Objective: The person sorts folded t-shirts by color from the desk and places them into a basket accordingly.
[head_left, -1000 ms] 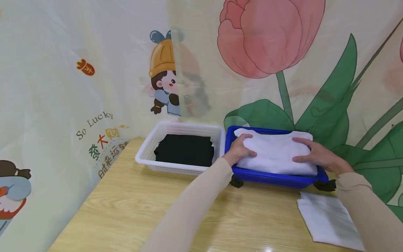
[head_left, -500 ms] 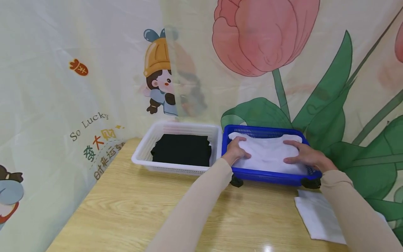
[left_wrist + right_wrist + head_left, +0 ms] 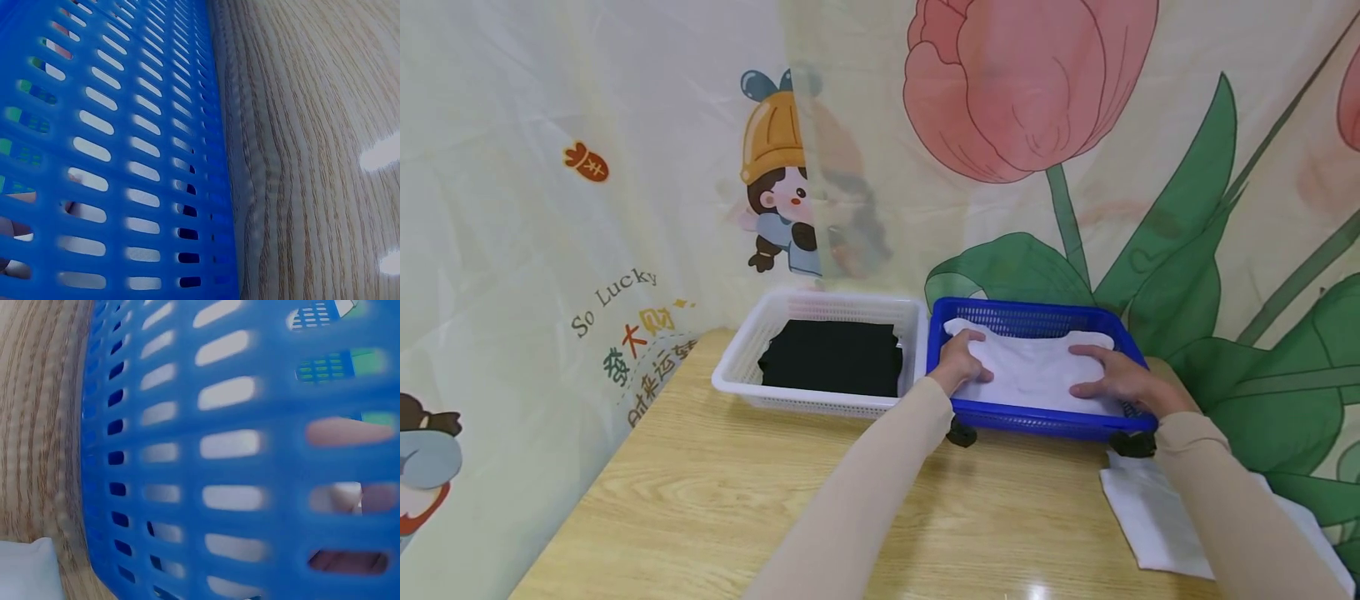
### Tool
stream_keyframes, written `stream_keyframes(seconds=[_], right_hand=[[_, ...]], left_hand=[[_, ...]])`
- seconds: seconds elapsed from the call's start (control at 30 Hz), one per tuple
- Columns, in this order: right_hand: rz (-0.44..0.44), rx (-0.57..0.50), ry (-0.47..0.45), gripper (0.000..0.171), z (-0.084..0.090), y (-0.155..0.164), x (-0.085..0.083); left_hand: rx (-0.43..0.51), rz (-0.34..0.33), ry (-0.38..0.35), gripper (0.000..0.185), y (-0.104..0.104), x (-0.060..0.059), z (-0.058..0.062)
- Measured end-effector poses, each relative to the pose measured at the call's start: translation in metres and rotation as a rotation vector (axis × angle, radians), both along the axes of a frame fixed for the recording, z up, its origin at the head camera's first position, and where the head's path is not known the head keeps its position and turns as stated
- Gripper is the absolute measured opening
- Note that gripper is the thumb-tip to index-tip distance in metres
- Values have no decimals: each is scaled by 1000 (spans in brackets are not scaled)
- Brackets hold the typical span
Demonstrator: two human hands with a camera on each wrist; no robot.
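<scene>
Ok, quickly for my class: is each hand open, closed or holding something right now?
Left hand: holding the left side of the white cloth in the blue basket.
Right hand: holding that cloth's right side.

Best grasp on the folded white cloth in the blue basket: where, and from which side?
Probably both short ends of the folded white cloth together, from above. It lies flat, wider than it is deep, inside the blue basket, whose walls stand around it and likely block a level approach. The left hand and right hand are at those ends.
</scene>
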State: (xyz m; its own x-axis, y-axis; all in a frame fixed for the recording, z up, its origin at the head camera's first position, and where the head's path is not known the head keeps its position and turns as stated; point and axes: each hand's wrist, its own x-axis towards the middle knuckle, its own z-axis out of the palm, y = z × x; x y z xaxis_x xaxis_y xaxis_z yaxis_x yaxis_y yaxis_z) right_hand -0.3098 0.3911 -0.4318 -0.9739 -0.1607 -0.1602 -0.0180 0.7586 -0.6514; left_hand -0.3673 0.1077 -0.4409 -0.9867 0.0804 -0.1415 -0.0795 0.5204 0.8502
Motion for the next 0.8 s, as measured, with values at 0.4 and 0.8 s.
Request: stream_keyframes(seconds=[0.4,0.8], right_hand=[[-23,24,-26,92,-11,-3,1],[42,94,-13,84,24,-6,35]], left_hand=[[-56,-14,-57,77,5,-11,-14],[-182,-170,-19,80,-15,30,29]])
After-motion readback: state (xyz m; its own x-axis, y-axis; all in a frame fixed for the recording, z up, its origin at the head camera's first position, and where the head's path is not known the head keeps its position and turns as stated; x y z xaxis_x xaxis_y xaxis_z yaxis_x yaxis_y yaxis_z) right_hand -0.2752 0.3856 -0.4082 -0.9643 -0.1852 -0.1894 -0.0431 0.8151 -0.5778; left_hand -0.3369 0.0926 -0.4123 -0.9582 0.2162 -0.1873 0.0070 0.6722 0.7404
